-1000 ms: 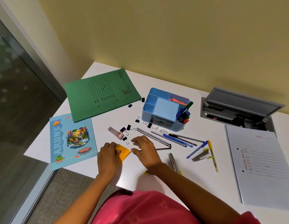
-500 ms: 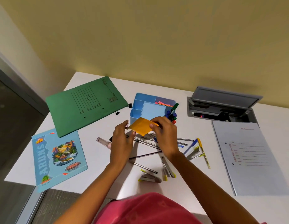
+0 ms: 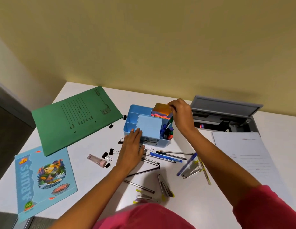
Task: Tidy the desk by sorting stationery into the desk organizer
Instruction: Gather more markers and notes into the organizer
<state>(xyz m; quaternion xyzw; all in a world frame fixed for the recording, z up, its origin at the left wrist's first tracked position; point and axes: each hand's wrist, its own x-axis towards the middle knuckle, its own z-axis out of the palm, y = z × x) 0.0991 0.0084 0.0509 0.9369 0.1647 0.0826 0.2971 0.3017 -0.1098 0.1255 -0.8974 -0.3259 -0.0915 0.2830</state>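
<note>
Head view, right hand (image 3: 181, 114) pinching orange pad (image 3: 162, 108)

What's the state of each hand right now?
Left hand: open, straight fingers against the front of the light blue plastic desk organizer.
Right hand: closed, pinching the orange sticky-note pad over the organizer's rear compartment.

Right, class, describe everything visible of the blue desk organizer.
The desk organizer is a light blue, plastic-looking box, upright on the white desk. Dividers form compartments: markers stand front right, pink papers lie at the back. The left hand touches its front-left edge; the right hand holds an orange pad over its back.
</note>
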